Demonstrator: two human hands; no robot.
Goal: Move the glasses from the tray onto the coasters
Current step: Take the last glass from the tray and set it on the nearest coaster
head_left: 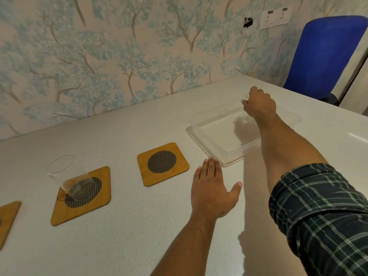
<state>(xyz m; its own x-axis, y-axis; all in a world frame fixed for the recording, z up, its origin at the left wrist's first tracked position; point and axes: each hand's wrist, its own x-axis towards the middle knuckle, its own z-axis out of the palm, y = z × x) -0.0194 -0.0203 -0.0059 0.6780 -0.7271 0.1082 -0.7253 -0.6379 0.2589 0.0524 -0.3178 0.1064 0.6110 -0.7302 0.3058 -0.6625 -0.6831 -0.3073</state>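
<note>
A clear plastic tray point(211, 140) lies on the white table at the right. My right hand point(258, 104) reaches over its far side with the fingers curled around a clear glass point(247, 96); only a faint bit of its rim shows. My left hand point(213, 188) lies flat on the table, holding nothing, its fingertips at the tray's near corner. Another clear glass point(69, 176) stands on the left wooden coaster point(81, 198). The middle coaster point(162, 163), wood with a dark mesh disc, is bare. A third coaster point(8, 218) is cut off by the left edge.
A wall with tree-pattern wallpaper runs along the table's far edge. A blue chair point(326, 54) stands beyond the table's right corner, next to a white socket plate point(275, 17) on the wall.
</note>
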